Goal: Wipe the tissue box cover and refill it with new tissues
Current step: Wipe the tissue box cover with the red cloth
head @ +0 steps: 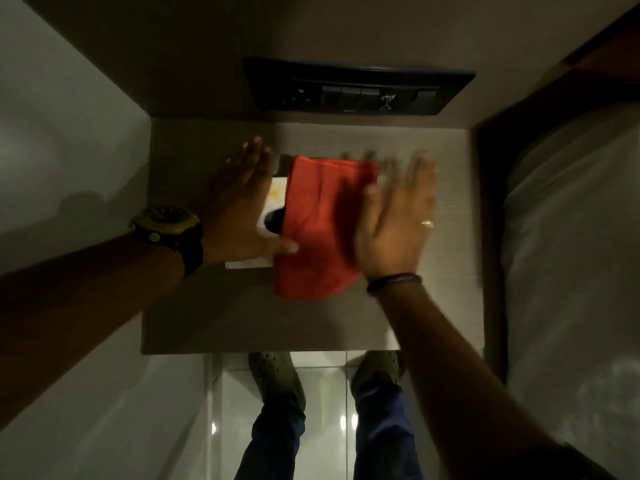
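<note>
A white tissue box [274, 199] with a dark oval slot lies on a small grey-brown bedside table [242, 317]. An orange-red cloth [311, 223] is draped over most of the box and hangs past its near edge. My left hand [239, 209], with a watch on the wrist, lies against the box's left side, fingers straight and thumb hooked over its near corner. My right hand [394, 223] is flat and blurred, fingers spread, its thumb side on the cloth's right edge. The right half of the box is hidden under the cloth.
A black switch and socket panel [356, 88] is set in the wall behind the table. A bed with white sheets [571, 254] and a dark wooden frame borders the table's right side. A pale wall stands at the left. My feet [277, 379] stand on glossy tiles below.
</note>
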Demonstrator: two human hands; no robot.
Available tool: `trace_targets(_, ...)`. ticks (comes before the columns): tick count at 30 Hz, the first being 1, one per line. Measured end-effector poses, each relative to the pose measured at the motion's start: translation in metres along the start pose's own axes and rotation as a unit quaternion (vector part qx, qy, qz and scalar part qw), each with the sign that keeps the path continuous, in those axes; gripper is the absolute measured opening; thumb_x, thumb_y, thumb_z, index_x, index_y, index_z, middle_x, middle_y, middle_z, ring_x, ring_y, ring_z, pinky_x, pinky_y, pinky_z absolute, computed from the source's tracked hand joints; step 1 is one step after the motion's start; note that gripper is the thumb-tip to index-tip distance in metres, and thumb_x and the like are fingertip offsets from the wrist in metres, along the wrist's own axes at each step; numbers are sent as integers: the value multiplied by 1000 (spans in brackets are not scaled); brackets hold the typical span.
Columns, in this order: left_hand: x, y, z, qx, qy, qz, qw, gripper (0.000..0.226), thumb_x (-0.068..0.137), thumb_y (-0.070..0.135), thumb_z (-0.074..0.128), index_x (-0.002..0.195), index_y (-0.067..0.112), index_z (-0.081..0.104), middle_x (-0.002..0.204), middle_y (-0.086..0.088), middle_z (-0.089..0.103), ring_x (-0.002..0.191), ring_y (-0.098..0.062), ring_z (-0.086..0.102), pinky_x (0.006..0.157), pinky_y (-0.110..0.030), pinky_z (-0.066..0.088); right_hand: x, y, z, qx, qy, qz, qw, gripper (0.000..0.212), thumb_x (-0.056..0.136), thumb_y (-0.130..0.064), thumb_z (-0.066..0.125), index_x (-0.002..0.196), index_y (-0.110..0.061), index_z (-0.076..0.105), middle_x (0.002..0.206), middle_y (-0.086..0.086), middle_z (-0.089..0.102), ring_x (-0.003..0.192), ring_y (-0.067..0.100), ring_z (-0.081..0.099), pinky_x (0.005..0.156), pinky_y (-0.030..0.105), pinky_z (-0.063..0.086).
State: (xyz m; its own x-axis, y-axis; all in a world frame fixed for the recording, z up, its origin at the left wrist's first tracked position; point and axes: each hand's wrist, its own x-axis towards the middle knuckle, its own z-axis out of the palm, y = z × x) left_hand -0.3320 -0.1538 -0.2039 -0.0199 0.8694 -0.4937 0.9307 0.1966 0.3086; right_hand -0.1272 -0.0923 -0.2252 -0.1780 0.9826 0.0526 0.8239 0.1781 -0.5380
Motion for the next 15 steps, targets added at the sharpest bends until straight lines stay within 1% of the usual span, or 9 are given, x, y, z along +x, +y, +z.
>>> trace_targets(1, -1, 16, 6, -17, 75, 22, 997, 121, 75, 73, 57, 151, 2, -4, 160, -20, -11, 148, -33, -7, 121, -49, 3, 13, 14, -5, -21, 29, 63, 997, 59, 98, -42, 28, 148, -12, 35, 159, 19, 19, 148, 37, 12, 118, 54, 13)
trace_targets(2, -1, 37, 16, -17, 145, 50, 988, 103, 84, 61, 54, 151, -1, 7, 159, -24, 2, 148, -37, 2, 120, -51, 10, 24, 25, -6, -46, 27, 117, 992, 60, 99, -44, 29, 150, -13, 31, 160, 19, 15, 148, 38, 9, 117, 57, 15)
trace_targets(3, 2, 59, 28, -6, 191, 75, 979, 87, 90, 51, 47, 150, -2, 15, 158, -25, 10, 148, -39, 9, 120, -52, 14, 33, 33, -2, -72, 7, 151, 986, 61, 99, -46, 29, 151, -15, 26, 161, 18, 12, 148, 38, 6, 116, 60, 14)
trace_targets(4, 6, 79, 41, 4, 210, 91, 973, 76, 93, 46, 39, 150, 0, 18, 158, -23, 14, 148, -38, 12, 119, -52, 15, 38, 38, 5, -97, -16, 163, 982, 63, 99, -48, 28, 153, -16, 21, 162, 17, 8, 149, 38, 4, 116, 61, 12)
trace_targets(6, 15, 105, 63, 39, 194, 75, 977, 68, 97, 45, 23, 153, 7, 14, 161, -16, 11, 149, -33, 6, 119, -50, 12, 38, 43, 19, -117, -32, 162, 979, 65, 99, -51, 23, 154, -19, 14, 163, 14, 5, 149, 36, 2, 117, 61, 6)
trace_targets(7, 19, 107, 72, 62, 189, 59, 978, 67, 98, 46, 20, 153, 9, 13, 161, -14, 10, 150, -31, 5, 119, -48, 11, 36, 44, 24, -118, -25, 166, 979, 65, 98, -52, 21, 154, -20, 13, 163, 13, 6, 149, 35, 3, 116, 61, 6)
trace_targets(9, 25, 99, 82, 91, 206, 54, 973, 68, 99, 50, 24, 152, 8, 20, 160, -14, 19, 149, -32, 12, 119, -49, 15, 34, 48, 31, -118, -8, 188, 975, 65, 97, -55, 18, 154, -22, 13, 163, 13, 8, 149, 35, 5, 116, 61, 8)
trace_targets(11, 29, 94, 86, 109, 227, 80, 965, 70, 98, 53, 26, 150, 7, 25, 158, -16, 25, 147, -33, 19, 118, -51, 18, 34, 50, 30, -118, 2, 193, 974, 65, 97, -55, 18, 153, -23, 13, 163, 12, 9, 149, 34, 6, 115, 60, 7)
trace_targets(15, 26, 81, 80, 119, 220, 91, 964, 66, 99, 49, 24, 151, 8, 24, 159, -14, 24, 148, -31, 16, 119, -51, 17, 33, 42, 27, -103, -14, 187, 977, 65, 97, -54, 18, 154, -23, 11, 163, 11, 7, 150, 33, 4, 117, 61, 7)
